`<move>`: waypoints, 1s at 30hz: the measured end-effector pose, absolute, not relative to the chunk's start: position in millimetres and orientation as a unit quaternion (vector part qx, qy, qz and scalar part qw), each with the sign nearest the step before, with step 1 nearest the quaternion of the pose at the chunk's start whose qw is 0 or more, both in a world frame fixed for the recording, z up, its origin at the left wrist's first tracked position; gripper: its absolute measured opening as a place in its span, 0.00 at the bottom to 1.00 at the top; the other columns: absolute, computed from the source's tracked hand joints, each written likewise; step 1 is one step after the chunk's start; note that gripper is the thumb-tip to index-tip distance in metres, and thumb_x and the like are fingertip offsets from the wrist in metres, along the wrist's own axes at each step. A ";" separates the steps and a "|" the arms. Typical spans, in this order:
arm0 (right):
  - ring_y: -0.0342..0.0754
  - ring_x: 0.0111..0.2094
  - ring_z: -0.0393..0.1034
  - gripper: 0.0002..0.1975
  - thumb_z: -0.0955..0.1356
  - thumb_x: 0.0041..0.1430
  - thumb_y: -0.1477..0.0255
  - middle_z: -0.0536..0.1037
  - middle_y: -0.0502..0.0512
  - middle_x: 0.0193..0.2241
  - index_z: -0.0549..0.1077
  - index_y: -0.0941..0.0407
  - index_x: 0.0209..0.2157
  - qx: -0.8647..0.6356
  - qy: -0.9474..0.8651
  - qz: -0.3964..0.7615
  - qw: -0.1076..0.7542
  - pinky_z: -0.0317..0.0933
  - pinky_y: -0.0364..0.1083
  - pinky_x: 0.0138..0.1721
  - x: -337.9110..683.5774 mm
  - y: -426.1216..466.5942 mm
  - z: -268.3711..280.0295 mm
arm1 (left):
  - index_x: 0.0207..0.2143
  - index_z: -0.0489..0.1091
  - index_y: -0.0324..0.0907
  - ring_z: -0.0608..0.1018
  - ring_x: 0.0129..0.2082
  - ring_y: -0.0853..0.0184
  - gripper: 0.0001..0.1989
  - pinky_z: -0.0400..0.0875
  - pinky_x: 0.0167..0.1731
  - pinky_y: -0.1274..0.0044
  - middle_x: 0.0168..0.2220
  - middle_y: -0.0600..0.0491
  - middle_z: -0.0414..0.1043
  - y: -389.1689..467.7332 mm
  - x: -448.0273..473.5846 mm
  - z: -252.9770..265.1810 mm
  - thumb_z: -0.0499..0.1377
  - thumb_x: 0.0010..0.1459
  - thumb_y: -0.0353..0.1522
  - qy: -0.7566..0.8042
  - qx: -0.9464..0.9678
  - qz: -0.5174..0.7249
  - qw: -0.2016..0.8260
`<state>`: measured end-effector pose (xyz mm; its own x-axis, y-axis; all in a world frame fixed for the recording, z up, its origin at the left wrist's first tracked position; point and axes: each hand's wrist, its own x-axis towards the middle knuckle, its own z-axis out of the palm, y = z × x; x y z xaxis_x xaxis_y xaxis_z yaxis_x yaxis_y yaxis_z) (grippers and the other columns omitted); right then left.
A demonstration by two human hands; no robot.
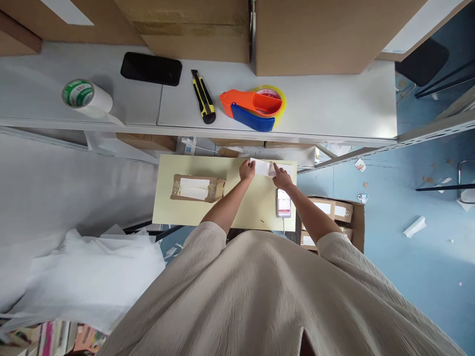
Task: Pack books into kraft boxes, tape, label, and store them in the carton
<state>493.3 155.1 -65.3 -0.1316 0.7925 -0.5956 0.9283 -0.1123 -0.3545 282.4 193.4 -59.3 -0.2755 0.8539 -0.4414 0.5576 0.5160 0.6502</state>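
Paper [262,168]: white, creased | left grip [247,170]: pinching it | right grip [282,178]: touching, closure unclear

Looks like a pkg. rm.: cardbd. boxes [311,37] on metal shelf [334,109], tape disp. [247,105], box cutter [203,96], labelled pcls. [342,212]

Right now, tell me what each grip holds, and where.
The left grip holds the paper by its left end. The right grip touches it farther right; whether that one holds cannot be told.
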 end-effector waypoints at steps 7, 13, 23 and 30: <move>0.67 0.64 0.67 0.53 0.64 0.75 0.66 0.69 0.69 0.68 0.24 0.42 0.85 0.627 0.681 -0.319 0.204 0.66 0.61 0.64 480.6 161.4 -62.3 | 0.29 0.73 0.46 0.81 0.40 0.59 0.16 0.71 0.42 0.73 0.35 0.48 0.82 193.1 269.3 -64.3 0.59 0.73 0.36 0.789 0.446 0.147 0.396; 0.66 0.65 0.66 0.54 0.64 0.75 0.68 0.67 0.69 0.69 0.22 0.40 0.84 0.630 0.672 -0.304 0.243 0.67 0.60 0.62 475.2 166.6 -65.4 | 0.34 0.81 0.44 0.84 0.45 0.56 0.13 0.75 0.47 0.72 0.41 0.45 0.86 193.9 263.3 -67.9 0.60 0.71 0.36 0.791 0.431 0.133 0.414; 0.73 0.63 0.66 0.57 0.74 0.63 0.67 0.71 0.69 0.62 0.43 0.39 0.85 0.637 0.667 -0.369 0.117 0.64 0.71 0.64 490.9 161.4 -84.3 | 0.33 0.81 0.46 0.85 0.51 0.49 0.12 0.75 0.53 0.66 0.45 0.39 0.87 187.4 263.1 -60.3 0.61 0.71 0.34 0.811 0.386 0.144 0.416; 0.72 0.64 0.66 0.57 0.72 0.63 0.67 0.70 0.71 0.66 0.42 0.44 0.85 0.608 0.695 -0.359 0.133 0.65 0.70 0.63 495.5 160.3 -79.9 | 0.34 0.81 0.45 0.84 0.50 0.52 0.14 0.75 0.53 0.67 0.43 0.42 0.87 172.8 247.4 -48.0 0.58 0.72 0.31 0.808 0.395 0.185 0.395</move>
